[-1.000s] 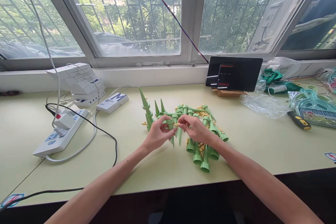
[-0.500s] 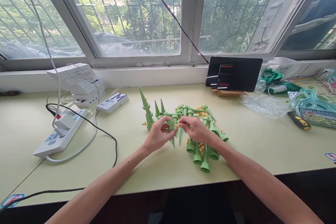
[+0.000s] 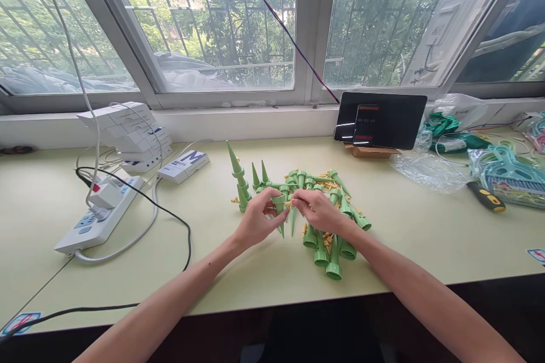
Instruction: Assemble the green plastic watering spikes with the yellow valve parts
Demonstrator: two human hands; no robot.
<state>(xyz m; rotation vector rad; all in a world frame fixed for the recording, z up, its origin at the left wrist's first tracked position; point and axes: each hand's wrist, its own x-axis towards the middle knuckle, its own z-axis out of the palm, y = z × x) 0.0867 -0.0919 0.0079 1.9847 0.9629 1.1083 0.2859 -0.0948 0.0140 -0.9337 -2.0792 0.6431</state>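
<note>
hardly anything has moved since the earlier frame; fingers of the left hand point(image 3: 259, 218) grasp a spike point(image 3: 279, 201), tip down, between both hands; right hand point(image 3: 315, 210) pinches a peg point(image 3: 288, 204) at its side; best keep the spike steady, the peg straight

A pale yellow-green table point(image 3: 204, 289) is carrying heaped green spikes point(image 3: 346, 208) and yellow pieces point(image 3: 327, 240) in the middle; a power strip point(image 3: 85, 231) and white boxes point(image 3: 136, 139) are lying at left, while a cardboard stand point(image 3: 372, 152), clear plastic point(image 3: 430, 170) and a black-and-yellow handle point(image 3: 486, 197) are resting at right
</note>
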